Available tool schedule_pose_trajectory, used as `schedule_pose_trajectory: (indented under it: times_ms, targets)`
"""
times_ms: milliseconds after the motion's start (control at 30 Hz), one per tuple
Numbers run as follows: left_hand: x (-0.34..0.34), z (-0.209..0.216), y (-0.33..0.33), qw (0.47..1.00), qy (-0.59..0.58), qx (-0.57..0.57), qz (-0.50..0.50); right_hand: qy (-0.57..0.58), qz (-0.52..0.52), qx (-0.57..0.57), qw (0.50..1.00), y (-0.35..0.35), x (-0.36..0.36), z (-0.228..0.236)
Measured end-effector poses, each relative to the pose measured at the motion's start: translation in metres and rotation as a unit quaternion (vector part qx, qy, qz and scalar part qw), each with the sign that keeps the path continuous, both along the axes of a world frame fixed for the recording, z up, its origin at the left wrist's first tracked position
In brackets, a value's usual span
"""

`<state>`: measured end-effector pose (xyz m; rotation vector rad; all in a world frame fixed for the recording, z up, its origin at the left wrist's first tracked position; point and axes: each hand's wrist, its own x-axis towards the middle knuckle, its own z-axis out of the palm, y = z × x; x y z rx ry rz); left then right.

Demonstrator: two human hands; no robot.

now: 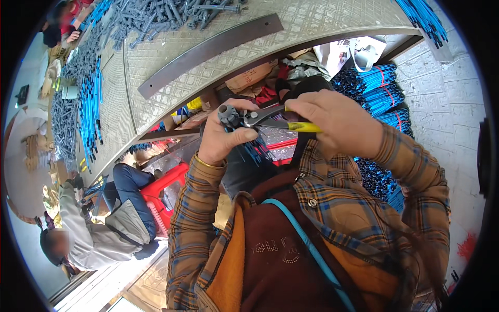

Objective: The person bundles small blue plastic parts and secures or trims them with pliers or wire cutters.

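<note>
My left hand (221, 138) is closed round a grey ribbed plastic fitting (227, 115) with a round hole in its end. Thin blue rods with dark tips (254, 151) hang below that hand; whether they join the fitting I cannot tell. In my right hand (338, 122) is a pair of pliers (270, 117) with yellow grips, fingers wrapped over the handles. The pliers' jaws meet the fitting beside my left thumb, and their tips are partly hidden. Both hands are over my lap, in front of the table edge.
A patterned table (176, 57) bears a flat dark metal bar (213, 54), heaped grey plastic parts (156, 18) and blue rods (91, 109). Bundled blue rods (377, 93) stack at right. A person (99, 229) sits at left near a red plastic stool (161, 195); another is at far left.
</note>
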<state>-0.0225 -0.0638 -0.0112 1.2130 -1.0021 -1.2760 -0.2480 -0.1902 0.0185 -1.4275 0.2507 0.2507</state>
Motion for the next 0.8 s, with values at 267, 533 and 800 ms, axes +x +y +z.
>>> schedule_pose_trajectory:
  times_ms: [267,533,800]
  targets:
    - [0.002,-0.005,-0.006,0.998,-0.019,-0.027,-0.043,0.090,0.036,0.518,0.850,0.015,-0.011,-0.062]
    - [0.002,0.009,-0.004,0.995,-0.027,-0.046,-0.088,0.101,0.026,0.366,0.925,-0.007,-0.009,-0.030]
    - [0.001,0.020,0.003,0.992,-0.049,0.044,-0.103,0.160,0.045,0.188,0.968,-0.026,0.002,0.023]
